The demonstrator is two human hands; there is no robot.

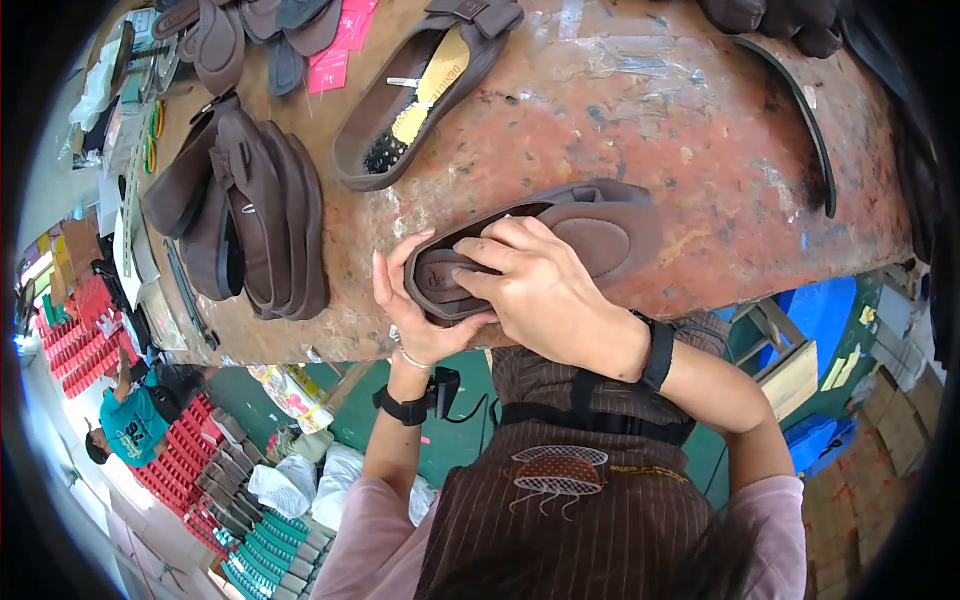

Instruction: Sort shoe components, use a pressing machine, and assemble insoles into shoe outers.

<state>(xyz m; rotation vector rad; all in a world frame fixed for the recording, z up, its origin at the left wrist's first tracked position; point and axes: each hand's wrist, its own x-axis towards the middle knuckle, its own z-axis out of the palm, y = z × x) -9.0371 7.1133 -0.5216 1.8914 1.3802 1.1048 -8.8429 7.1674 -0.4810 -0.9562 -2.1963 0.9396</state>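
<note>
A dark brown shoe (470, 222) lies on its sole near the table's front edge, its narrow, rounded end to the left. My left hand (425, 325) is closed round that end, thumb on the near side and fingers on the far side. My right hand (545, 285) reaches across with bent fingers pressed down inside the shoe, on a brown insole (598, 240). An oval outline marks the insole, whose wide right part shows beyond my right hand. My fingertips hide part of the insole.
Another brown shoe (440, 90) with a yellow patch inside lies beyond. Stacked brown shoe uppers (265, 220) stand left, with insoles (215, 50) and pink cards (340, 45) behind. A curved black strip (800, 110) lies right. A person in teal (135, 425) is by red racks.
</note>
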